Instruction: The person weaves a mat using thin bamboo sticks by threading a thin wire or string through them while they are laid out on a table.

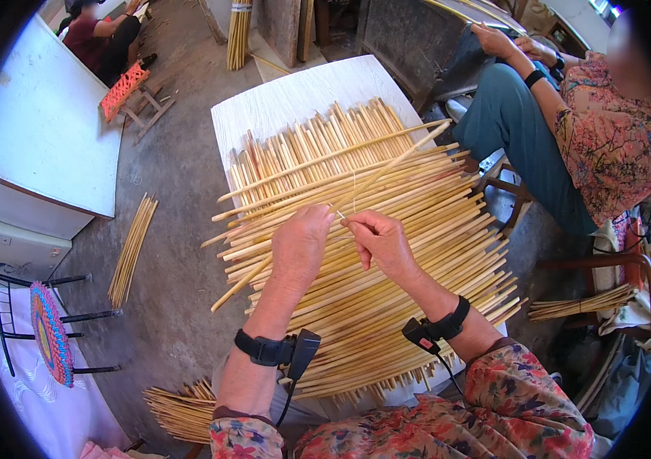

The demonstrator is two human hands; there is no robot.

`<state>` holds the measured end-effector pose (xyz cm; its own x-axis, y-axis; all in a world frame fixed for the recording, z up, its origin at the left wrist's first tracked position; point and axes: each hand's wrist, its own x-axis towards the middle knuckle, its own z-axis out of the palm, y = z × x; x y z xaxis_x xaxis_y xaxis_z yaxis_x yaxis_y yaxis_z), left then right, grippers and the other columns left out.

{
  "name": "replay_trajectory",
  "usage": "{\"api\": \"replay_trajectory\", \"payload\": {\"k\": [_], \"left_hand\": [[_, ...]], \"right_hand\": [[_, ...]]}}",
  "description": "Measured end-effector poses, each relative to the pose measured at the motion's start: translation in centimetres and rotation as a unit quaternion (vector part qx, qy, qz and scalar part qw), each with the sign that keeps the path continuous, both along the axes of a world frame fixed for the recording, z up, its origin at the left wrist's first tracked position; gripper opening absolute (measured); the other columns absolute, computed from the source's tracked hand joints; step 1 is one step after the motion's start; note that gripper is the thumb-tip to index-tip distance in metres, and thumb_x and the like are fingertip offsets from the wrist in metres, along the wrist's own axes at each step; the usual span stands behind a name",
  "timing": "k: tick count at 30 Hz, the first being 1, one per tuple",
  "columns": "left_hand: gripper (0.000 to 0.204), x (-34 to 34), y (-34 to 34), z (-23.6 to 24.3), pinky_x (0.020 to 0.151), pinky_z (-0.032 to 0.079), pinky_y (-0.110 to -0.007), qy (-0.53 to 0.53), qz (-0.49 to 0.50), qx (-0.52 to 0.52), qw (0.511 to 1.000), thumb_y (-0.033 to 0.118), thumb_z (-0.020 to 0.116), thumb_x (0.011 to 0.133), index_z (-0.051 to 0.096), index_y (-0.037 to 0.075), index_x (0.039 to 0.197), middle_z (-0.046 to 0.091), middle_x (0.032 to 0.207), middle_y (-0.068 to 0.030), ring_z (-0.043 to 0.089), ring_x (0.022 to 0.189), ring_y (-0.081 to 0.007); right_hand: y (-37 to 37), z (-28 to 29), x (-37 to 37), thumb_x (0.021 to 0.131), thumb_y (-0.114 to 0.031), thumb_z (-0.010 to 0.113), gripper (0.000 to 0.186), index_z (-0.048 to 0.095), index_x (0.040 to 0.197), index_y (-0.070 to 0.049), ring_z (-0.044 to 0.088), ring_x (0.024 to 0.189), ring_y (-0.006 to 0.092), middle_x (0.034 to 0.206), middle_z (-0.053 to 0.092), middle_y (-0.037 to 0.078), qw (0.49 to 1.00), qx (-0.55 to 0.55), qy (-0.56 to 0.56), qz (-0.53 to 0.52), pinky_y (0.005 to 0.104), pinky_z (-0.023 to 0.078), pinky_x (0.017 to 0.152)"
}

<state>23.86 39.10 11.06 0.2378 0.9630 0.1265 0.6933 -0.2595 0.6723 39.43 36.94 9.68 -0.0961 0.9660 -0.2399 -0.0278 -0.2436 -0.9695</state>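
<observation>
Over a mat-like spread of pale peeled sticks (371, 306) on a white board (241, 115), both my hands work at a thin white thread (354, 183). My left hand (302, 241) is closed in a pinch near a long stick lying diagonally (409, 153), its fingertips partly hidden by the hand. My right hand (379, 245) pinches a thin, light needle-like piece (340, 215) between thumb and index finger, just beside my left fingertips. Shorter sticks (318, 153) lie in a row along the board's far part.
A seated co-worker (608, 145) at the right holds thin sticks; another person (96, 38) sits far left. Stick bundles (130, 249) (577, 304) (172, 409) lie around. A black chair (12, 321), white cabinet (50, 115) and orange stool (123, 92) stand at left.
</observation>
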Motion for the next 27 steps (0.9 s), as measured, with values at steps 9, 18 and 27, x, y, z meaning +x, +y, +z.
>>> {"api": "replay_trajectory", "payload": {"k": [9, 18, 27], "left_hand": [[0.018, -0.1, 0.0, -0.5, 0.067, 0.047, -0.036, 0.007, -0.016, 0.043, 0.999, 0.016, 0.055, 0.086, 0.059, 0.002, 0.097, 0.060, 0.090, -0.0149, 0.058, 0.080, -0.0323], [0.015, 0.2, -0.1, -0.6, 0.067, 0.047, -0.036, 0.028, -0.025, 0.054, 0.998, 0.015, 0.054, 0.086, 0.058, 0.004, 0.095, 0.060, 0.087, -0.0134, 0.058, 0.081, -0.0301], [0.006, 0.2, -0.1, -0.9, 0.059, 0.045, -0.039, 0.039, -0.029, 0.077, 0.996, 0.012, 0.052, 0.086, 0.052, 0.006, 0.084, 0.056, 0.078, -0.0125, 0.057, 0.073, -0.0311]], "right_hand": [[0.5, 0.1, -0.3, 0.090, -0.010, 0.050, 0.016, 0.060, 0.092, 0.002, 0.045, 0.043, 0.0055, 0.056, 0.049, 0.001, 1.000, -0.006, 0.008, -0.001, 0.0202, 0.038, 0.034], [1.3, -0.4, -0.8, 0.090, -0.012, 0.052, 0.016, 0.054, 0.083, 0.001, 0.047, 0.046, 0.0089, 0.060, 0.049, 0.003, 0.997, -0.045, 0.063, -0.026, 0.0244, 0.043, 0.037], [1.8, 0.7, -1.6, 0.088, -0.024, 0.056, 0.026, 0.046, 0.074, -0.004, 0.042, 0.047, 0.0083, 0.059, 0.045, 0.001, 0.978, -0.130, 0.142, -0.077, 0.0248, 0.041, 0.038]]}}
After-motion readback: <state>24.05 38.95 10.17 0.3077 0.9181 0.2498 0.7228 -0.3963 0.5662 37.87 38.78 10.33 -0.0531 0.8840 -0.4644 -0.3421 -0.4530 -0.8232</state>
